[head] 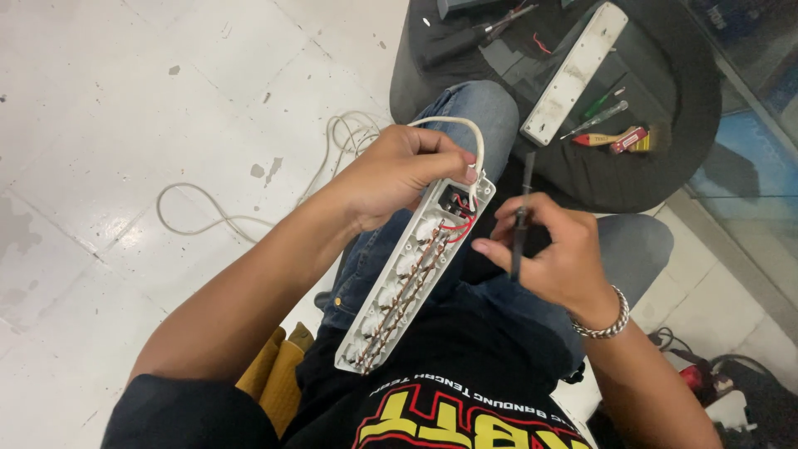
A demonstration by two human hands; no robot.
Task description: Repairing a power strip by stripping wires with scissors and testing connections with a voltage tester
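Our left hand (399, 175) grips the opened strip (411, 278) and its cord (453, 125) on our lap, wiring bared. Our right hand (553, 254) pinches a screwdriver (522, 212). The cover (575, 71) lies off at one o'clock; closing remains, we judge.

Tool tip (527, 170) blurred, red gear (694, 378) edge-cropped

repair workshop, screwdrivers (600, 116) on stool (665, 166), stained tile floor (125, 100)

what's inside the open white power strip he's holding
Inside the open white plastic power strip housing: copper strips running lengthwise and red wires near the cord end. The left hand covers that end's edge.
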